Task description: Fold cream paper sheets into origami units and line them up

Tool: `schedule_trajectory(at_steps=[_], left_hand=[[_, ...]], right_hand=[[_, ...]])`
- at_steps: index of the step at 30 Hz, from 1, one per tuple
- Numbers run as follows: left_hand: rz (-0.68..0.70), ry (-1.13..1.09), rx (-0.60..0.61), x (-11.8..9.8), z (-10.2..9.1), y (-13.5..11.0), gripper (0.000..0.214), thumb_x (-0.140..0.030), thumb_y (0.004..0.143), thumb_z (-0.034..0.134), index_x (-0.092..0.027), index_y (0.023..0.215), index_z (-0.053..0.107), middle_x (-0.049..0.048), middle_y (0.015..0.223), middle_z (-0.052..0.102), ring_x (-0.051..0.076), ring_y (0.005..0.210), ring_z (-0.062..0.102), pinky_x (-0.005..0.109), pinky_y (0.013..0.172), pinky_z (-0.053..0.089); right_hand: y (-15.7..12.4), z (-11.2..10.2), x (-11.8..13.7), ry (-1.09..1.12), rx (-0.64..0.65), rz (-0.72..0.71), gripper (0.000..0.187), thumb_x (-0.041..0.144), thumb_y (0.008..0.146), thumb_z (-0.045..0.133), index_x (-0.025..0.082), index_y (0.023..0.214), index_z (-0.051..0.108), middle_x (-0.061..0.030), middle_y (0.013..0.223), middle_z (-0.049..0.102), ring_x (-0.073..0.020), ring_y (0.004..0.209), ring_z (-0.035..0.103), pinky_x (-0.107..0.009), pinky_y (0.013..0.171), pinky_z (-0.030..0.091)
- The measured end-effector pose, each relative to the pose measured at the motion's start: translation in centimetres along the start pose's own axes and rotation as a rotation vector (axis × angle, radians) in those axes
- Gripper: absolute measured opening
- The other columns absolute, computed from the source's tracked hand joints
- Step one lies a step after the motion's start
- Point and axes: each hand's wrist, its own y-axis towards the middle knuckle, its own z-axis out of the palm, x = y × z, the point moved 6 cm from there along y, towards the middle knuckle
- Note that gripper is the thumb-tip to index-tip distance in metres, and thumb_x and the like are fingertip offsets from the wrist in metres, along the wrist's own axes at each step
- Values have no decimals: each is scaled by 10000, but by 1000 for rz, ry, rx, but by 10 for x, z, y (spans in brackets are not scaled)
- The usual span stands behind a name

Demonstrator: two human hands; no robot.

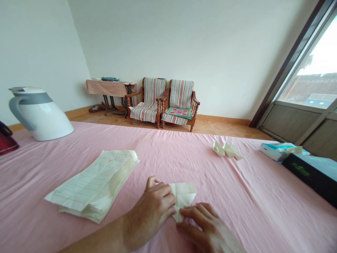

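A small folded piece of paper (184, 192) lies on the pink tablecloth in front of me, with crease lines across it and a point towards me. My left hand (151, 211) grips its left edge, fingers curled and pressed together. On the lower right side, my right hand (204, 225) pinches the paper near its tip between thumb and forefinger. Both hands cover part of the folds. To the left rests a thick stack of printed paper sheets (97, 179). Farther back on the right sit folded paper shapes (228, 150), side by side.
A white and grey jug (47, 119) stands at the left, beside a dark red object (6, 140). On the right are a tissue pack (276, 151) and a black box (308, 172). Beyond the pink cloth (163, 151) stand two wooden armchairs (168, 102).
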Motion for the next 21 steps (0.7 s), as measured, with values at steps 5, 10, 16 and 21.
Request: schedule_trajectory(at_steps=[5,10,16,21], left_hand=[[11,-43,37,-11,0,-15,193,-88,955,509,-193,809,578,-21,852,613,160,875,563,377,957,352],[7,-69,106,-17,7,-26,130,-108,958,496,-198,946,589,24,987,602,194,942,557,333,883,469],[-22,-96,78,-19,6,-24,176,-51,918,510,-195,981,588,37,1041,608,209,1005,570,349,933,498],[-31,-115,47,-19,-3,-22,204,-41,896,554,-193,1019,607,41,1154,606,209,1132,536,354,1022,452]], right_hand=[[2,-4,-1,23,29,12,108,266,935,555,245,994,642,-36,1057,694,-193,870,647,-324,782,503],[0,4,-3,67,-112,-18,235,125,912,460,242,989,649,-38,976,691,-184,798,626,-306,689,491],[1,5,-3,118,-181,17,316,52,855,417,250,946,647,-28,951,688,-175,767,613,-307,675,473],[5,-1,-4,138,-135,14,327,23,832,449,251,951,651,-22,947,692,-171,765,616,-295,678,480]])
